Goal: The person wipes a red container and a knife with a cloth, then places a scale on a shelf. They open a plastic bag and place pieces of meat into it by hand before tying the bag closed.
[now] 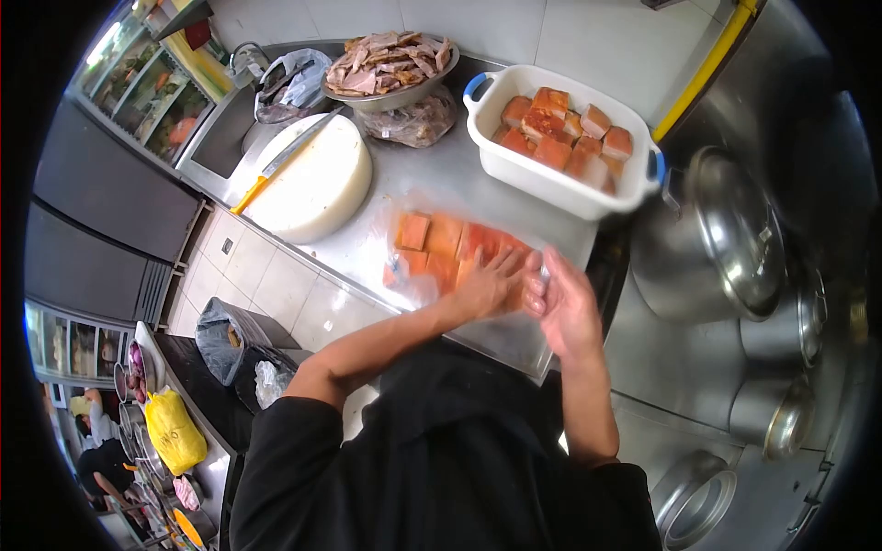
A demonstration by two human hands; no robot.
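Several orange-red blocks (444, 236), which look like pieces of meat, lie side by side on clear plastic (418, 286) on the steel counter. My left hand (493, 281) rests on the blocks at the near right, its fingers spread. Just to its right, my right hand (562, 301) is raised with its fingers curled together; a small light thing shows at the fingertips, too small to name. Behind the hands stands a white tub (551, 184) with blue handles, holding more such blocks (551, 124).
On the left, a knife (292, 151) with a yellow handle lies on a round white board (322, 188). A bowl of sliced meat (390, 66) stands at the back. Large metal pots (684, 262) are on the right. People (103, 464) are far off at lower left.
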